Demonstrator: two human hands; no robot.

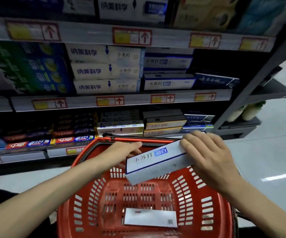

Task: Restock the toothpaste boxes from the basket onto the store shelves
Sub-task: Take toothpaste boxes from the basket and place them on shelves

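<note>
Head view: my right hand [209, 157] is clamped on the right end of the white-and-blue toothpaste box [152, 162], above the red basket [90, 194]; left hand [121, 149] straight-fingered at its far-left edge; long axis left-right; matching shelf stack [168, 83] lies far, slightly right; right hand nearer.

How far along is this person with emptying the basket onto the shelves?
Nearly done, it seems. The shelves already hold rows of toothpaste, including matching boxes. In hand: the right hand grips a white-and-blue box above the red basket, the left hand straight-fingered beside it. Left: shelving this one, plus one last box lying on the basket floor.
</note>
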